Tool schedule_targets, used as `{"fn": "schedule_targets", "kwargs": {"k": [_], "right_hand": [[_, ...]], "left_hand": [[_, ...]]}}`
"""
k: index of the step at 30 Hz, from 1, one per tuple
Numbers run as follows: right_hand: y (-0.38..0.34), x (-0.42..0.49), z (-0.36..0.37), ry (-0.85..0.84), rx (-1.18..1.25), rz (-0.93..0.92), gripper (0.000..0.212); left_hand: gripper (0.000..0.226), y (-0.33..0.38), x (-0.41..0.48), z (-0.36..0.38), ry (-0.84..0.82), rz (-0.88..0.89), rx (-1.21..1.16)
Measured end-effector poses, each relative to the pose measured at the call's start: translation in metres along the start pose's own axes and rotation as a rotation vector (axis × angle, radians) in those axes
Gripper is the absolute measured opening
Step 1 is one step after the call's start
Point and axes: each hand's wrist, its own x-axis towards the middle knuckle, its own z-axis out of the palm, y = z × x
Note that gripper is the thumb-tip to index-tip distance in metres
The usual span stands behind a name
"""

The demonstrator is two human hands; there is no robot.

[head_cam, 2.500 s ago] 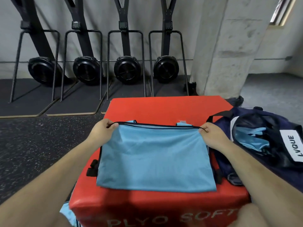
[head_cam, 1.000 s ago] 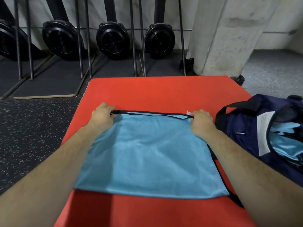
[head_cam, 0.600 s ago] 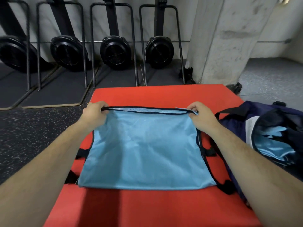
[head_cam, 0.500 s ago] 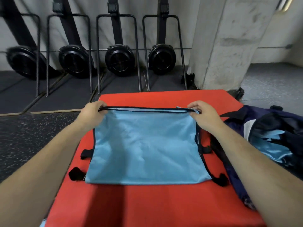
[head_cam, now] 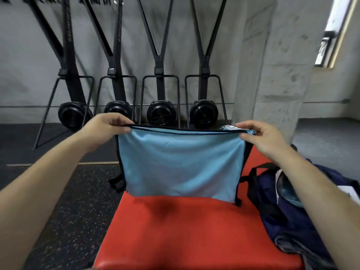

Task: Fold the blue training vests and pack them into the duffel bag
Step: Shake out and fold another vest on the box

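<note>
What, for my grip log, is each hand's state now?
Left hand: pinches the blue vest at its top left corner.
Right hand: pinches its top right corner.

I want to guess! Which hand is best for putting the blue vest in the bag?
Probably the right hand: it pinches the vest corner nearest the duffel bag; the left hand holds the far corner.

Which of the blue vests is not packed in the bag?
The folded vest that the left hand and right hand pinch by its top corners over the red padded box; the other vest shows inside the navy duffel bag.
</note>
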Motion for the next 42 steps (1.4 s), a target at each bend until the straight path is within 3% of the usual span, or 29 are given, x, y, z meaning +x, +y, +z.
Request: {"fn": "schedule_targets", "kwargs": {"k": [5, 15, 19, 23, 26, 29, 33, 35, 37, 42], "right_hand": [[-0.044, -0.003, -0.025, -0.026, 0.049, 0.002, 0.026], [-0.005, 0.031, 0.012, -0.001, -0.306, 0.219, 0.025], [0.006, 0.047, 0.024, 0.14, -0.125, 0.258, 0.03], [0.015, 0.034, 0.029, 0.263, -0.008, 0.185, 0.034], [0.047, -0.01, 0.048, 0.291, -0.002, 0.229, 0.036], [0.106, -0.071, 0.084, 0.261, -0.02, 0.378, 0.036], [0.172, -0.142, 0.114, 0.088, -0.165, 0.621, 0.032], [0.183, -0.16, 0.12, -0.031, -0.382, 0.592, 0.037], [0.182, -0.167, 0.122, -0.061, -0.629, 0.428, 0.044], [0.174, -0.176, 0.135, -0.158, -0.763, 0.238, 0.04]], "left_hand": [[0.013, 0.026, -0.012, -0.024, -0.021, -0.005, -0.137], [0.013, -0.008, 0.012, 0.017, 0.036, -0.112, 0.186], [0.014, -0.017, 0.024, 0.019, 0.171, -0.04, 0.243], [0.016, -0.027, 0.015, 0.03, 0.326, 0.036, 0.15], [0.025, -0.071, -0.02, 0.062, 0.279, 0.021, 0.101], [0.037, -0.137, -0.072, 0.118, 0.204, -0.109, 0.029], [0.027, -0.2, -0.131, 0.182, 0.037, -0.299, 0.161], [0.027, -0.209, -0.145, 0.194, 0.018, -0.21, 0.483], [0.029, -0.212, -0.15, 0.196, 0.058, -0.059, 0.724], [0.04, -0.224, -0.149, 0.199, 0.063, 0.176, 0.831]]}}
